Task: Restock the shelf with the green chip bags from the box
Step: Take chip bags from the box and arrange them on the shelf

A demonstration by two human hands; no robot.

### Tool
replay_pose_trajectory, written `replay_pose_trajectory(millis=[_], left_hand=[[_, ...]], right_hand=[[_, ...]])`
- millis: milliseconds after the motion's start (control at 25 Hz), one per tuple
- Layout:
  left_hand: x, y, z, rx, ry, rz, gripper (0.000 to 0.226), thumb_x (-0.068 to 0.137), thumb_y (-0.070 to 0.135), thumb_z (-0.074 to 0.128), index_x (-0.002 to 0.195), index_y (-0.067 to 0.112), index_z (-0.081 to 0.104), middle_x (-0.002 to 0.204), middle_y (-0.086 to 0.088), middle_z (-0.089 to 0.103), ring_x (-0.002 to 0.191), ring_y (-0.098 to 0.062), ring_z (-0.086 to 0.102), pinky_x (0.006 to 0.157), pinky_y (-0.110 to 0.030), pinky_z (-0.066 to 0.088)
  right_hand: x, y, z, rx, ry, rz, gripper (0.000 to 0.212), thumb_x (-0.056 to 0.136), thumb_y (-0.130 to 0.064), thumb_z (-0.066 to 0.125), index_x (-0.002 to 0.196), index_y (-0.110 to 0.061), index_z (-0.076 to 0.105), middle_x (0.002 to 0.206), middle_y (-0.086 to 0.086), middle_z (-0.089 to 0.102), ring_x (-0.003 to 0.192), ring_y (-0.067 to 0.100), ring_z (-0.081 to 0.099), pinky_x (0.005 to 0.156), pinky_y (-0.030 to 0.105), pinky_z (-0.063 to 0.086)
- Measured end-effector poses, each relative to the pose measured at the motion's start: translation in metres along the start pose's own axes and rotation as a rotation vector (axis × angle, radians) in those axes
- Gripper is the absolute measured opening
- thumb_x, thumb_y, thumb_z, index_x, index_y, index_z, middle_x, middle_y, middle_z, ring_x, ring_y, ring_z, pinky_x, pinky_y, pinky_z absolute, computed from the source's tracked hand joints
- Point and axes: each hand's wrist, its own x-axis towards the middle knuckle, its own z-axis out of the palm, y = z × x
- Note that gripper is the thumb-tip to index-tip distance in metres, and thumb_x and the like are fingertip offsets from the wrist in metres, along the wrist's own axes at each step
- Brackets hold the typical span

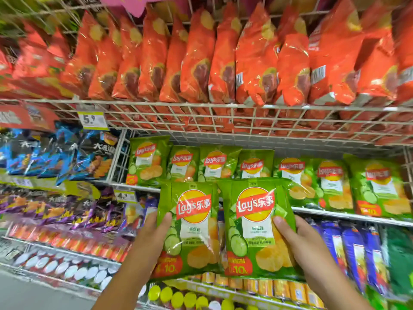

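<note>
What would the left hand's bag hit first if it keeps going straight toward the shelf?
Probably the standing green bags behind it, with the left hand holding its bag just before them; depth is unclear.

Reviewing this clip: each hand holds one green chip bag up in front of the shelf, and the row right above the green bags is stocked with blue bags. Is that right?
Not quite. The head view shows the left hand and right hand each holding a green chip bag before the shelf, but the row above holds orange-red bags, not blue.
</note>
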Motion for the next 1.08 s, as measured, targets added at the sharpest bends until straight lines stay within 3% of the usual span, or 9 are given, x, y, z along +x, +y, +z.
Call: replay_pose_trajectory(millis=[120, 200, 320, 480, 640, 720, 880, 1040, 1080], left_hand=[[0.01, 0.015, -0.007, -0.054, 0.076, -0.044, 0.064, 0.083, 0.078, 0.054, 0.138, 0.046, 0.046, 0.138, 0.017, 0.045, 0.131, -0.022, 0.047, 0.111, -0.052, 0.038], [0.026, 0.028, -0.014, -0.082, 0.076, -0.084, 0.069, 0.074, 0.084, 0.057, 0.131, 0.045, 0.052, 0.142, 0.011, 0.049, 0.126, -0.025, 0.053, 0.107, -0.054, 0.044], [0.066, 0.046, -0.025, -0.079, 0.052, -0.064, 0.076, 0.077, 0.081, 0.056, 0.144, 0.047, 0.043, 0.154, 0.001, 0.043, 0.134, -0.031, 0.049, 0.108, -0.057, 0.042], [0.14, 0.065, -0.036, -0.094, -0.001, -0.076, 0.077, 0.092, 0.066, 0.053, 0.157, 0.035, 0.025, 0.162, -0.002, 0.03, 0.143, -0.034, 0.037, 0.112, -0.054, 0.037], [0.215, 0.068, -0.043, -0.073, -0.078, -0.077, 0.082, 0.09, 0.069, 0.052, 0.158, 0.031, 0.024, 0.162, -0.003, 0.03, 0.142, -0.032, 0.038, 0.113, -0.052, 0.037], [0.245, 0.072, -0.044, -0.05, -0.085, -0.047, 0.079, 0.094, 0.065, 0.05, 0.159, 0.029, 0.022, 0.163, -0.002, 0.029, 0.145, -0.03, 0.035, 0.116, -0.047, 0.034], [0.282, 0.072, -0.039, 0.144, -0.134, 0.062, 0.079, 0.095, 0.065, 0.046, 0.159, 0.024, 0.024, 0.163, -0.003, 0.03, 0.147, -0.029, 0.033, 0.118, -0.041, 0.03], [0.289, 0.054, -0.039, 0.407, -0.123, 0.274, 0.076, 0.097, 0.052, 0.054, 0.157, 0.018, 0.023, 0.157, -0.009, 0.041, 0.137, -0.03, 0.046, 0.107, -0.037, 0.04], [0.287, 0.048, -0.039, 0.385, -0.096, 0.356, 0.078, 0.095, 0.049, 0.058, 0.158, 0.022, 0.02, 0.153, -0.01, 0.045, 0.131, -0.03, 0.053, 0.102, -0.038, 0.046]], right_hand=[[0.02, -0.011, 0.01, -0.045, 0.01, -0.033, 0.023, 0.094, -0.04, 0.066, 0.11, -0.025, 0.073, 0.095, -0.012, 0.079, 0.087, 0.009, 0.076, 0.076, 0.032, 0.061], [0.033, -0.014, 0.018, -0.035, 0.016, -0.034, 0.014, 0.099, -0.032, 0.062, 0.107, -0.026, 0.072, 0.093, -0.013, 0.079, 0.083, 0.006, 0.076, 0.065, 0.024, 0.058], [0.063, -0.017, 0.039, -0.047, 0.034, -0.035, 0.017, 0.099, -0.035, 0.062, 0.11, -0.027, 0.071, 0.096, -0.011, 0.079, 0.084, 0.007, 0.076, 0.07, 0.028, 0.06], [0.119, -0.017, 0.077, -0.094, 0.142, 0.001, 0.033, 0.094, -0.051, 0.064, 0.114, -0.025, 0.071, 0.098, -0.008, 0.08, 0.092, 0.017, 0.076, 0.09, 0.047, 0.059], [0.168, -0.018, 0.114, -0.149, 0.214, 0.032, 0.035, 0.095, -0.052, 0.063, 0.106, -0.02, 0.071, 0.089, -0.006, 0.079, 0.083, 0.017, 0.076, 0.076, 0.036, 0.059], [0.188, -0.02, 0.126, -0.19, 0.241, 0.048, 0.042, 0.093, -0.059, 0.062, 0.109, -0.022, 0.07, 0.091, -0.004, 0.079, 0.088, 0.02, 0.076, 0.083, 0.04, 0.059], [0.209, -0.023, 0.145, -0.198, 0.316, 0.018, 0.028, 0.1, -0.039, 0.061, 0.104, -0.013, 0.069, 0.076, 0.002, 0.078, 0.07, 0.023, 0.071, 0.064, 0.034, 0.054], [0.208, 0.004, 0.157, -0.346, 0.208, 0.004, 0.031, 0.095, -0.052, 0.062, 0.117, -0.03, 0.064, 0.105, 0.007, 0.076, 0.101, 0.032, 0.071, 0.092, 0.049, 0.056], [0.206, 0.011, 0.157, -0.384, 0.211, -0.004, 0.024, 0.095, -0.051, 0.061, 0.115, -0.038, 0.063, 0.111, -0.001, 0.074, 0.108, 0.026, 0.068, 0.097, 0.043, 0.052]])
